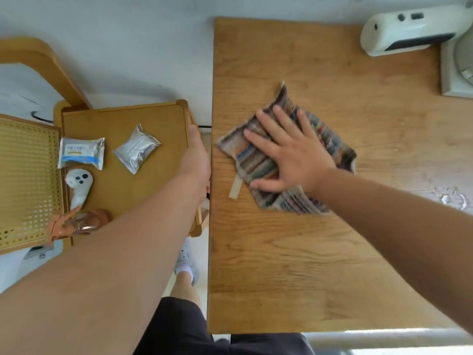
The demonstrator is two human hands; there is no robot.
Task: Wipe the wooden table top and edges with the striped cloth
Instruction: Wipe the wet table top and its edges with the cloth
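Long, overlapping strokes under flat, even pressure would have suited the table (pixel 281 265) best, I judged, with its edges done last. The cloth (pixel 256 162) lay left of the table's middle, pressed under the right hand (pixel 294 155), whose fingers were spread straight. The left hand (pixel 198 155) was just off the table's left edge, apart from the cloth, fingers straight, holding nothing.

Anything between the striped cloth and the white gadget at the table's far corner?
Nothing. The head view shows only bare wooden table top between the striped cloth and the white gadget.
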